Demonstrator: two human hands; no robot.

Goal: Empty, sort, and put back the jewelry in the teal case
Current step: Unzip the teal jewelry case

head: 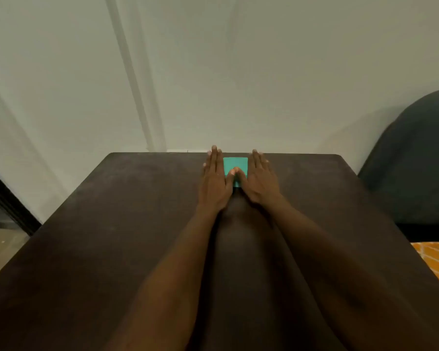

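Teal case (235, 165) lies closed between flat, spread hands, left hand (215, 184) and right hand (260, 182), thumbs on its lid.

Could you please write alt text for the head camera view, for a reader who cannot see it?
Two bare hands, left hand and right hand, lie flat on either side of a closed teal case, thumbs resting on its lid. It sits near the far edge of a dark brown table against a pale wall.

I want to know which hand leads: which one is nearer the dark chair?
Right. The right hand lies by the teal case on the side toward the dark chair; the left hand lies on the case's far side.
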